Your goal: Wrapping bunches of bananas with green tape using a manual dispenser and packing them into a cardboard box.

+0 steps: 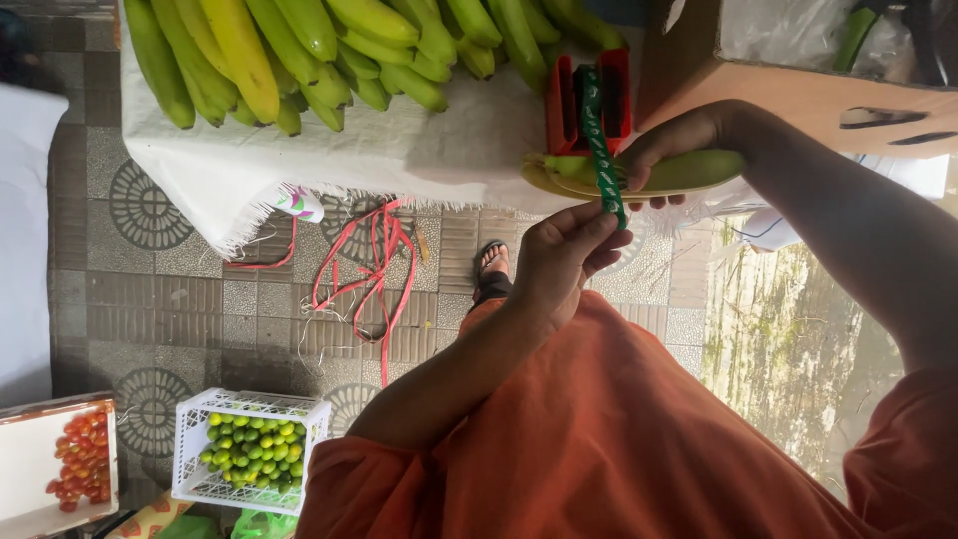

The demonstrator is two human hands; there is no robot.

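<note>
**Taping a small bunch of bananas at the table edge**

Well below my left hand [564, 255], a white slatted crate [249, 449] is sitting on the patterned tile floor [150, 299], holding a heap of small green round fruits [251, 444]. Farther out to that side, a shallow light-coloured box [40, 464] is holding small red fruits [80, 459]. Up beyond my right hand [679, 145], a cardboard box [798, 95] is standing on the table, lined with clear plastic; something green is showing inside it, but I cannot tell what it is.

My left hand is reaching up from my lap, fingers pinched together on the loose end of a green patterned tape [599, 150], pulling it taut. The tape is running from a red dispenser [589, 100] just above my fingers, across the bananas, down to my pinch.

My right arm is coming in from the side, and that hand is clamped around a small bunch of green-yellow bananas [689, 172], holding it level at the edge of the white cloth [399, 150], right beside the dispenser.

Beyond both hands, a big row of green bananas [329, 50] is lying on the cloth. Loose red strings [374, 260] are lying on the floor under the table edge, near my sandalled foot [492, 262].
</note>
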